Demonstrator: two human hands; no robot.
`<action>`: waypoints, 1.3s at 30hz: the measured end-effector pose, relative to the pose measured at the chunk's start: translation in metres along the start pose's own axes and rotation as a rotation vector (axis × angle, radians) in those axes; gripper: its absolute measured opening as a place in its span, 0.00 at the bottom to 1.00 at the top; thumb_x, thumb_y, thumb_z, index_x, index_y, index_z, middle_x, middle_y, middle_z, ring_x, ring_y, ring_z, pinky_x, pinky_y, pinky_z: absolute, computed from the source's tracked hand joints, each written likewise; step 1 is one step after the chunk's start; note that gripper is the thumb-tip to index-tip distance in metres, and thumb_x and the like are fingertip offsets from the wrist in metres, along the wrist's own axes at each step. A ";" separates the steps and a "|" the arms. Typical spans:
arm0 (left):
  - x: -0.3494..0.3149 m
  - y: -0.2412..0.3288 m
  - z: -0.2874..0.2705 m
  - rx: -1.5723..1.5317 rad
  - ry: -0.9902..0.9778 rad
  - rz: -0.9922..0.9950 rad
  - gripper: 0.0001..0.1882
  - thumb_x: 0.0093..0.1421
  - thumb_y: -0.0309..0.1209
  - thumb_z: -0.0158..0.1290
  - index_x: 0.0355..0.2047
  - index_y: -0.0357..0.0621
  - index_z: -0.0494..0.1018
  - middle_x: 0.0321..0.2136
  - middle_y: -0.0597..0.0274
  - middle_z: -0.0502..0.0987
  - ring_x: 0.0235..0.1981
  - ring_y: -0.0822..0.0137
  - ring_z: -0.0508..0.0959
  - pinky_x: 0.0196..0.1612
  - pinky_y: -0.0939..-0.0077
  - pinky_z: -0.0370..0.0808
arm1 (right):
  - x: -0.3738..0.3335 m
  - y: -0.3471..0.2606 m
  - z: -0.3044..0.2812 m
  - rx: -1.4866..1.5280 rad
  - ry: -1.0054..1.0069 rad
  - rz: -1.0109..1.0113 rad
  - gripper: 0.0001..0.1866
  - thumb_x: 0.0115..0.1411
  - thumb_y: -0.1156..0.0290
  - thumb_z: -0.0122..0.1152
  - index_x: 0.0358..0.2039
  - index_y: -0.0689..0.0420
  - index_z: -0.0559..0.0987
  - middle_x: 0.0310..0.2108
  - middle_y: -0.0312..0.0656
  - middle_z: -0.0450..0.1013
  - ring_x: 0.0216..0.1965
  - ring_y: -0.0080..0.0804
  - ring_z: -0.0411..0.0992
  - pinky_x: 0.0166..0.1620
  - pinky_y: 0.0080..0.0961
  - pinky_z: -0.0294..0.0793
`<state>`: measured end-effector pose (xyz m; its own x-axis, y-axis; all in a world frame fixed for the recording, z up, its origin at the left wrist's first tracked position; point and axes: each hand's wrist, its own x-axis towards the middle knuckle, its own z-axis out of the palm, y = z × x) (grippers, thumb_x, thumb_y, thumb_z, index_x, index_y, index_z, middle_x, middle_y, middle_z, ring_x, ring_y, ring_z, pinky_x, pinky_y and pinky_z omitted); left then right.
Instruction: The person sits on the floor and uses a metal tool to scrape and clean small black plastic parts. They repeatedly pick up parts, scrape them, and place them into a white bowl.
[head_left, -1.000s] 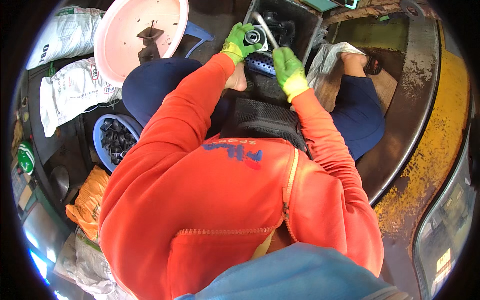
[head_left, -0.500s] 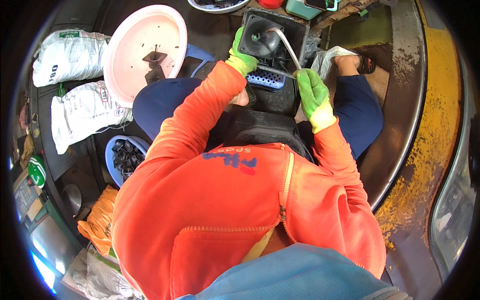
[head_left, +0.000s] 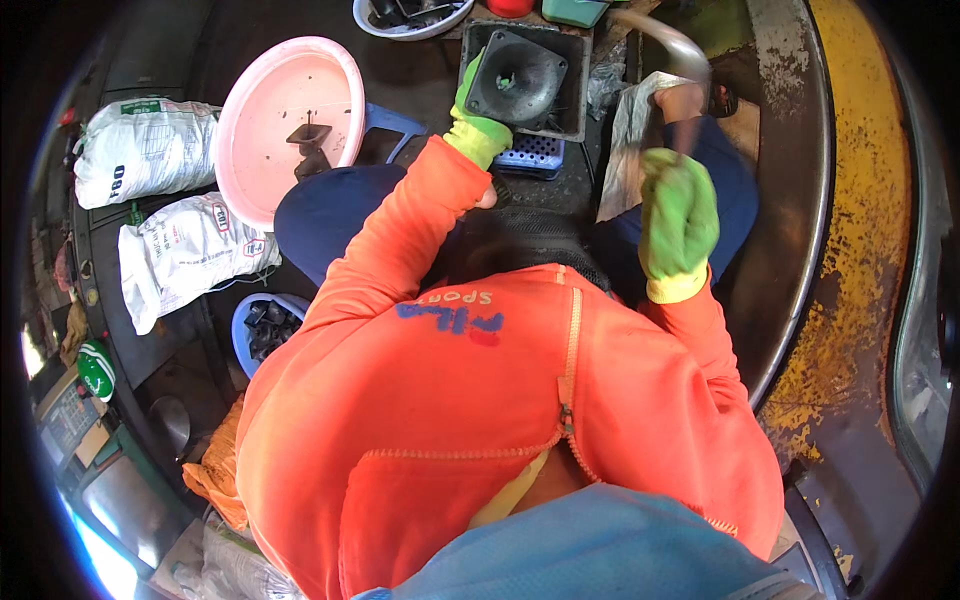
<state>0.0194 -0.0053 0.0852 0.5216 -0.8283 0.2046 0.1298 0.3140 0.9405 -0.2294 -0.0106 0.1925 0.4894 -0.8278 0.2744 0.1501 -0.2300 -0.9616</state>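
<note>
My left hand [head_left: 477,133], in a green and yellow glove, grips the left edge of a black funnel-shaped plastic part [head_left: 517,82] with a square flange. That part is tilted over a black square tray [head_left: 572,122], whose contents are mostly hidden beneath it. Below the tray, a blue perforated basket [head_left: 530,162] shows. Well off to the right, my gloved right hand [head_left: 678,215] is closed around a curved metal tool [head_left: 692,62]. Motion smears the tool, and its bent end points up and left, apart from the black part.
Left of my knee stands a pink basin [head_left: 232,130] holding dark funnel-shaped pieces [head_left: 308,135]. White sacks [head_left: 150,160] lie beyond it. A blue bowl [head_left: 240,335] of black scraps sits nearer. Another bowl [head_left: 440,30] and a green container [head_left: 573,10] stand at the far side. A worn yellow edge [head_left: 870,200] borders the right.
My right hand has drawn the curved tool away from the black part, toward the right and nearer to me. The left hand still grips the part, now showing its hollow face more fully.
</note>
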 end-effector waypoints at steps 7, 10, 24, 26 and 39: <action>-0.006 0.033 0.024 0.597 -0.101 0.357 0.21 0.48 0.32 0.65 0.43 0.43 0.75 0.37 0.60 0.80 0.37 0.64 0.80 0.41 0.70 0.77 | 0.006 0.012 0.003 -0.722 -0.340 0.012 0.07 0.61 0.77 0.52 0.40 0.60 0.73 0.35 0.49 0.72 0.33 0.51 0.73 0.33 0.35 0.72; -0.009 0.051 0.025 0.566 -0.073 0.263 0.19 0.48 0.32 0.65 0.40 0.43 0.77 0.34 0.59 0.80 0.36 0.62 0.81 0.40 0.70 0.77 | -0.004 -0.010 -0.005 -0.429 -0.122 0.155 0.08 0.67 0.72 0.51 0.43 0.61 0.75 0.28 0.43 0.74 0.29 0.32 0.73 0.32 0.26 0.70; -0.008 0.053 0.033 0.691 -0.194 0.332 0.15 0.46 0.30 0.65 0.35 0.43 0.78 0.33 0.61 0.81 0.35 0.64 0.81 0.42 0.72 0.78 | 0.005 -0.018 -0.011 -0.886 -0.367 -0.209 0.08 0.66 0.76 0.50 0.43 0.62 0.74 0.33 0.41 0.74 0.29 0.26 0.72 0.31 0.27 0.71; -0.011 0.055 0.027 0.642 -0.136 0.332 0.21 0.46 0.33 0.66 0.41 0.42 0.77 0.37 0.61 0.81 0.37 0.66 0.81 0.43 0.73 0.78 | -0.006 -0.030 -0.012 -0.457 -0.123 0.123 0.08 0.67 0.75 0.49 0.42 0.63 0.75 0.32 0.42 0.75 0.30 0.25 0.72 0.33 0.24 0.72; -0.001 0.065 0.031 0.666 -0.149 0.461 0.16 0.50 0.36 0.66 0.35 0.45 0.74 0.30 0.65 0.76 0.33 0.68 0.78 0.39 0.71 0.75 | -0.014 -0.032 -0.015 -0.367 -0.032 0.181 0.13 0.68 0.69 0.50 0.46 0.64 0.76 0.33 0.43 0.76 0.28 0.25 0.71 0.33 0.23 0.71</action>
<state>0.0015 0.0016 0.1542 0.2763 -0.7513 0.5994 -0.6221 0.3356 0.7074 -0.2542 0.0007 0.2189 0.5075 -0.8565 0.0946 -0.2544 -0.2537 -0.9332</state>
